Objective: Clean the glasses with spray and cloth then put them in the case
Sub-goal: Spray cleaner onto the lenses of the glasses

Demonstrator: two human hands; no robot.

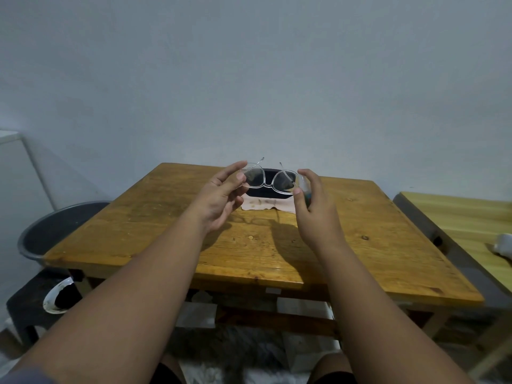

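The clear-framed glasses (268, 179) hang in the air above the far middle of the wooden table (155, 239), temples unfolded and pointing away from me. My left hand (221, 198) pinches the left rim. My right hand (313, 203) holds the right rim between thumb and fingers. Behind and below the glasses lies the black case (266, 193). A pale pink cloth (266, 205) lies flat just in front of the case. A small dark object, perhaps the spray bottle (307, 195), is mostly hidden behind my right hand.
A grey metal basin (55, 228) stands off the table's left edge, above a dark stool with a white bowl (56, 297). A second, lighter table (465, 217) sits to the right with a white object (502, 245) on it. A plain wall rises behind.
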